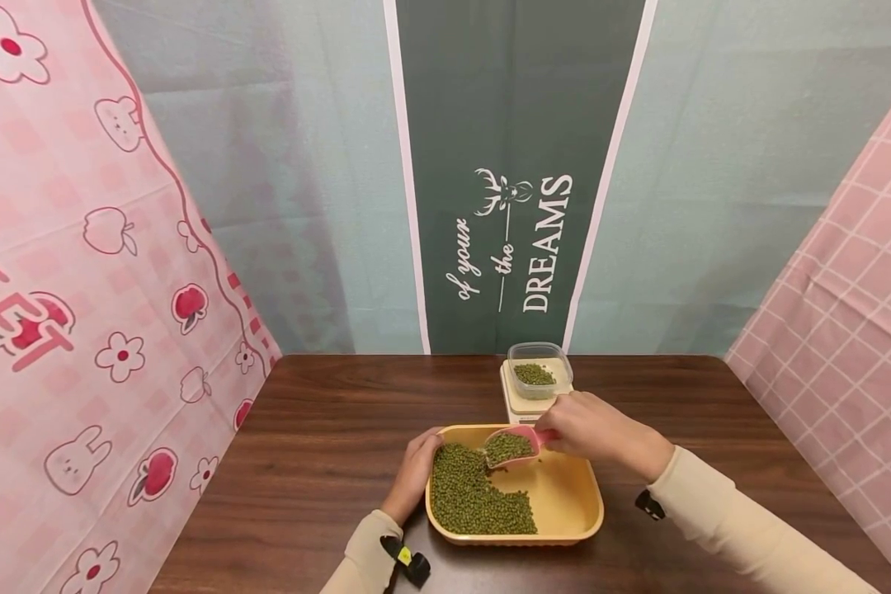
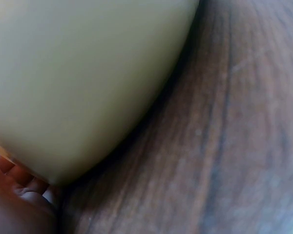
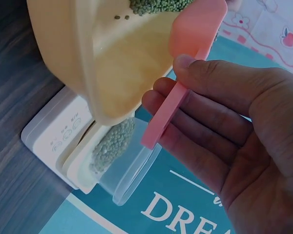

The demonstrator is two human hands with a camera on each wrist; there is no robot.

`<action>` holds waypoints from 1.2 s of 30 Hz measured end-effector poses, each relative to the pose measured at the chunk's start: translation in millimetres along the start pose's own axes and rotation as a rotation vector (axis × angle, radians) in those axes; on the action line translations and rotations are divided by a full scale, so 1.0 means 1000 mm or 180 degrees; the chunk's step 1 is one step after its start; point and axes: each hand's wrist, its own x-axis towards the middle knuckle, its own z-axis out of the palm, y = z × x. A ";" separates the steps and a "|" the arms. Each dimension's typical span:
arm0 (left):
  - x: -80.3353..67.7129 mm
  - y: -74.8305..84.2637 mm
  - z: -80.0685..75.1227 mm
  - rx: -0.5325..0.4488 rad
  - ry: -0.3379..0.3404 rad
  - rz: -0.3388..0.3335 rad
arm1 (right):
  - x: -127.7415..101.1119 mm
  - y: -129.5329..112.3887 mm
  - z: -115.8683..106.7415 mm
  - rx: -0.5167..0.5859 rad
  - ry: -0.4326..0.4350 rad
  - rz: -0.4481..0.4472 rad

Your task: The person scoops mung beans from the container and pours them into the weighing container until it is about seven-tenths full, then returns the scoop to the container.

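Head, scoop: here's the pink scoop [image 1: 531, 440], carrying green beans [image 1: 508, 448], at the yellow tray's [image 1: 572, 495] far side; left hand [image 1: 414, 472] against its left end.
Left wrist, tray: fingers [image 2: 19, 174] beside it; can't tell whether they grip.
Right wrist, handle [image 3: 167, 112]: right hand [image 3: 224, 107] pinching it.

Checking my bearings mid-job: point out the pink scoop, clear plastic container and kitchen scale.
Pink scoop [image 3: 168, 109], right wrist view, handle.
Clear plastic container [image 3: 126, 163], right wrist view, side wall.
Kitchen scale [image 3: 63, 130], right wrist view, button panel.
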 end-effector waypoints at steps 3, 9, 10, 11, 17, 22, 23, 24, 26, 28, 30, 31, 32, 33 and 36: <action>-0.001 0.001 0.000 0.0057 0.0019 0.0003 | -0.002 0.002 -0.001 0.0016 0.0006 0.0003; -0.001 0.001 0.000 0.0114 0.0048 0.0002 | -0.007 0.007 -0.003 0.0086 0.0097 0.0010; -0.001 0.001 0.000 0.0116 0.0049 -0.0002 | -0.008 0.007 -0.004 0.0092 0.0106 0.0023; -0.001 0.000 -0.001 0.0119 0.0045 0.0003 | -0.009 0.008 -0.004 0.0096 0.0114 0.0026; 0.000 -0.001 -0.002 0.0154 0.0056 -0.0015 | -0.014 0.010 -0.008 0.0162 0.0026 0.0172; -0.001 -0.001 -0.001 0.0132 0.0044 -0.0029 | -0.018 0.013 -0.010 0.0151 0.0040 0.0229; -0.001 -0.001 -0.001 0.0118 0.0042 -0.0033 | -0.018 0.013 -0.010 0.0145 0.0046 0.0236; -0.002 -0.001 -0.001 0.0109 0.0036 -0.0040 | -0.019 0.014 -0.010 0.0146 0.0045 0.0246; -0.002 -0.001 -0.001 0.0096 0.0028 -0.0037 | -0.020 0.015 -0.010 0.0138 0.0022 0.0286; -0.003 -0.001 -0.001 0.0082 0.0020 -0.0007 | -0.021 0.017 -0.010 0.0146 -0.0008 0.0330; -0.004 0.000 -0.001 0.0068 0.0015 -0.0003 | -0.021 0.018 -0.011 0.0160 -0.0020 0.0360; -0.004 0.001 0.000 0.0063 0.0012 0.0001 | -0.022 0.019 -0.011 0.0161 -0.0018 0.0367; -0.004 0.001 0.000 0.0057 0.0007 0.0005 | -0.022 0.020 -0.012 0.0169 -0.0012 0.0374; -0.004 0.001 0.000 0.0055 0.0005 0.0000 | -0.022 0.021 -0.012 0.0171 -0.0001 0.0375; -0.004 0.001 0.000 0.0056 -0.0005 -0.0006 | -0.022 0.023 -0.014 0.0165 0.0034 0.0383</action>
